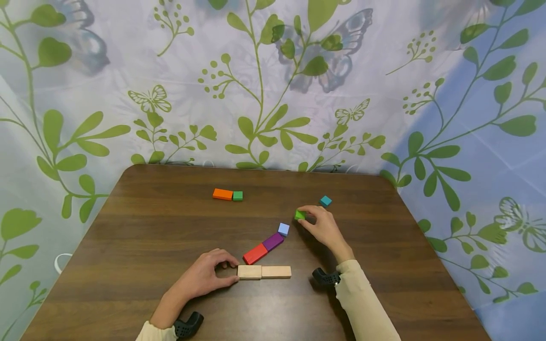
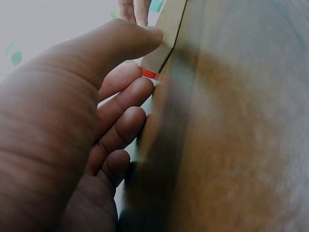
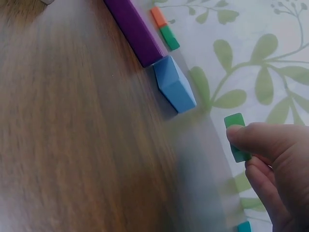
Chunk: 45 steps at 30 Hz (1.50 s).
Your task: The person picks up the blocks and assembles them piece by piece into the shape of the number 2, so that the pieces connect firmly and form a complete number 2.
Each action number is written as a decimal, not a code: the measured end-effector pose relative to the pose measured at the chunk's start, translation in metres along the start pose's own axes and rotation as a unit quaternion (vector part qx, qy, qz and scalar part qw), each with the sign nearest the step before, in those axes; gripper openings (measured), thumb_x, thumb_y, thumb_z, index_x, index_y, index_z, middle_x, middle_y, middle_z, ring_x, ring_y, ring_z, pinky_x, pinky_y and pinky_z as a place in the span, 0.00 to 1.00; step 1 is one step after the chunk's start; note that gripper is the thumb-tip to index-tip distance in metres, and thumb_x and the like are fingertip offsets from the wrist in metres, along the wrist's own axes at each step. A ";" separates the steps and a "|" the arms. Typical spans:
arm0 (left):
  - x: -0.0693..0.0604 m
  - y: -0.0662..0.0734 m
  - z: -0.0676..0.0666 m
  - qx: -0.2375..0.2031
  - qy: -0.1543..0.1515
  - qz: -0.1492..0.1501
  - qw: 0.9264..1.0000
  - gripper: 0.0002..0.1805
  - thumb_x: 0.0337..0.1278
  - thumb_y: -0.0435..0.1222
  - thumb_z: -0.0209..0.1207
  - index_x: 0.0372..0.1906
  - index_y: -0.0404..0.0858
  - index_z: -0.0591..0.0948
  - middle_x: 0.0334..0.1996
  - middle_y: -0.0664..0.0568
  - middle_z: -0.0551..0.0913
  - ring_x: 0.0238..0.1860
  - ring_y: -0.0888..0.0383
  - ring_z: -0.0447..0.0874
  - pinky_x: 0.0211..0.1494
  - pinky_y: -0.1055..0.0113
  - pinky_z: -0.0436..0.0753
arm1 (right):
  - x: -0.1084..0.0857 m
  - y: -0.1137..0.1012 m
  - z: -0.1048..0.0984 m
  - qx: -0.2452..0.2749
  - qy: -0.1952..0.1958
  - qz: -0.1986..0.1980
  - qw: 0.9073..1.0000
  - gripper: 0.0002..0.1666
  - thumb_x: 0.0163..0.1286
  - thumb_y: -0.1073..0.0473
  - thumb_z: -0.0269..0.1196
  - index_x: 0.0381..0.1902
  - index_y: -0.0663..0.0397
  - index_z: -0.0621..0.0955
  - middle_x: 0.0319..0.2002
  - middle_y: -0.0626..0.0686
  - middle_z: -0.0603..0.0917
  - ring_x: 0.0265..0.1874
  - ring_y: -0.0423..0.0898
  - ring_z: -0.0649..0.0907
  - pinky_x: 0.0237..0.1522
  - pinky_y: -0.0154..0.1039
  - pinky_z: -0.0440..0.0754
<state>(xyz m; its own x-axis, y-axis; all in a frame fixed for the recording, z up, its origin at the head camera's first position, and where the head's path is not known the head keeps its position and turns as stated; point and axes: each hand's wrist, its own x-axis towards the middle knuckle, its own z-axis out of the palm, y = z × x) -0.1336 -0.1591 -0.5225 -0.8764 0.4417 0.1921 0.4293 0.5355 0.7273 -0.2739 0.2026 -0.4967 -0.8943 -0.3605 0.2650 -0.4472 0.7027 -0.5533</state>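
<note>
In the head view the right hand [image 1: 324, 229] pinches a light green block [image 1: 300, 215] between thumb and fingertips; the right wrist view shows the same green block [image 3: 235, 121] held off to the side of a blue block [image 3: 179, 92]. The left hand [image 1: 206, 274] has its thumb and fingertips at the left end of a pale wooden block [image 1: 249, 272], which touches a second wooden block [image 1: 276, 272] in line. Behind them a red block [image 1: 255, 254], a purple block [image 1: 273, 242] and the light blue block [image 1: 283, 229] form a slanting row.
An orange block [image 1: 222, 194] and a darker green block [image 1: 238, 195] sit side by side at the back of the brown table [image 1: 162, 213]. A teal block [image 1: 326, 201] lies just behind the right hand. A patterned cloth [image 1: 192, 94] hangs behind the table.
</note>
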 end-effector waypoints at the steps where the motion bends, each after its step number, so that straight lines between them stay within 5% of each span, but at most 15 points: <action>1: 0.000 0.000 0.000 0.000 0.000 0.000 1.000 0.12 0.57 0.48 0.74 0.44 0.53 0.86 0.39 0.67 0.83 0.39 0.68 0.76 0.45 0.69 0.81 | 0.001 -0.001 0.001 -0.001 -0.004 -0.001 1.000 0.18 0.68 0.59 0.72 0.56 0.52 0.86 0.54 0.56 0.87 0.51 0.55 0.86 0.55 0.53 0.84; 15: -0.001 -0.001 0.001 -0.002 -0.003 -0.001 1.000 0.12 0.57 0.48 0.74 0.44 0.53 0.86 0.39 0.65 0.83 0.39 0.68 0.77 0.45 0.69 0.81 | 0.007 -0.002 0.011 -0.010 -0.016 -0.032 0.999 0.18 0.70 0.54 0.71 0.56 0.49 0.87 0.56 0.53 0.87 0.48 0.53 0.87 0.50 0.52 0.85; 45: 0.000 0.001 0.000 -0.003 -0.001 -0.002 1.000 0.13 0.56 0.46 0.75 0.44 0.52 0.86 0.39 0.64 0.84 0.39 0.67 0.77 0.45 0.69 0.81 | 0.020 -0.009 0.023 0.016 -0.079 -0.006 0.997 0.18 0.71 0.61 0.69 0.57 0.53 0.86 0.55 0.55 0.87 0.51 0.54 0.87 0.55 0.49 0.84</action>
<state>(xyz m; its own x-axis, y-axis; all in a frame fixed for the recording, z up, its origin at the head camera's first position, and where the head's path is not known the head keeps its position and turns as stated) -0.1334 -0.1585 -0.5218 -0.8779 0.4409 0.1870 0.4238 0.5332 0.7322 -0.2877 0.1749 -0.5045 -0.8747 -0.4628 0.1444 -0.4543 0.6785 -0.5773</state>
